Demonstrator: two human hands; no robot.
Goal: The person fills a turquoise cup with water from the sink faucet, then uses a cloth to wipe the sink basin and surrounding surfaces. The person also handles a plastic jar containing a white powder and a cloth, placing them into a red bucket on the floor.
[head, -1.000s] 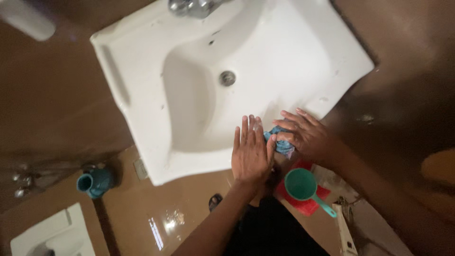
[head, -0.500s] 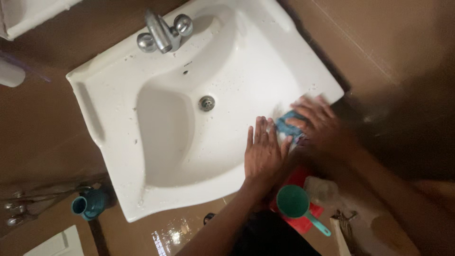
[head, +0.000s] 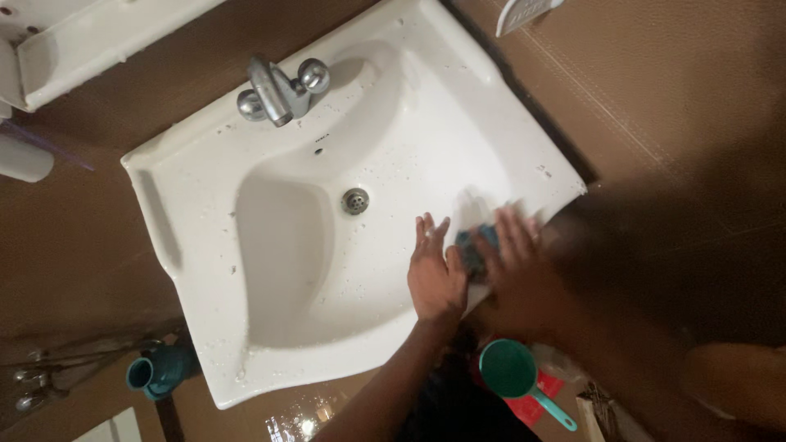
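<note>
A white washbasin [head: 205,213] fills the middle of the view, with a chrome tap [head: 278,90] at its back and a round drain [head: 354,200] in the bowl. My left hand [head: 434,274] lies flat, fingers spread, on the basin's front right rim. My right hand [head: 516,262], blurred by motion, presses a small blue cloth [head: 473,248] onto the rim just right of the left hand. Water drops dot the basin.
Below the basin a green scoop with a handle [head: 512,372] rests over something red [head: 544,393] on the brown floor. A teal pipe fitting [head: 151,368] sits at lower left. Part of a white fixture [head: 90,33] shows at top left.
The right hand with the blue cloth has slid left along the rim, closer to the left hand. The view has shifted a little, bringing more of the tap in.
</note>
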